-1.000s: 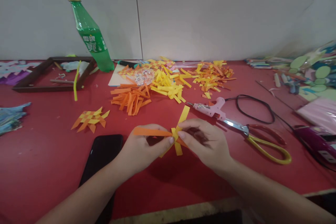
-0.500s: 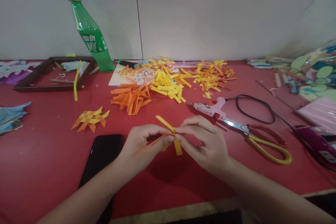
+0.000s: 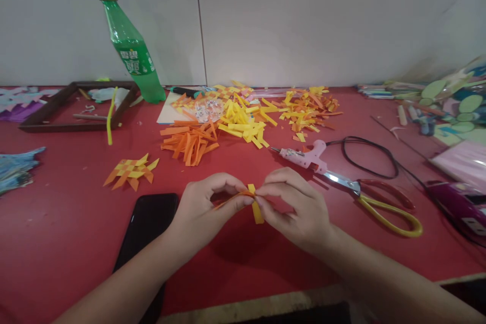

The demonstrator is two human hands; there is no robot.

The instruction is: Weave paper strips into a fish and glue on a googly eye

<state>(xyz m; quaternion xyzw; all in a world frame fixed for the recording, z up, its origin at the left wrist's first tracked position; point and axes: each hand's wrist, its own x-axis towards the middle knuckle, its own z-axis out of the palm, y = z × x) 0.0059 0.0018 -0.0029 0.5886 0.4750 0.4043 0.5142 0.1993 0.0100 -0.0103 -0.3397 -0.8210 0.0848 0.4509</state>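
Note:
Between my two hands, above the red table, are paper strips: a yellow strip (image 3: 258, 212) pointing down and an orange strip (image 3: 243, 194) running back under my left fingers. My left hand (image 3: 212, 202) pinches the orange strip between thumb and fingers. Close against it, my right hand (image 3: 298, 202) pinches the strips where they cross; its fingertips cover the crossing. A woven yellow and orange paper fish (image 3: 132, 171) lies left of my hands. Beyond them are a pile of orange strips (image 3: 192, 144) and a pile of yellow strips (image 3: 243, 121).
A pink glue gun (image 3: 309, 157) with a black cord and scissors (image 3: 391, 215) lie to the right. A black phone (image 3: 148, 228) lies beside my left forearm. Behind stand a green bottle (image 3: 131, 50) and a brown frame (image 3: 68, 128). More paper scraps (image 3: 309, 109) lie farther back.
The yellow strip end that stuck out to the upper left no longer shows; a short yellow piece stands up between the fingertips. My hands have barely shifted.

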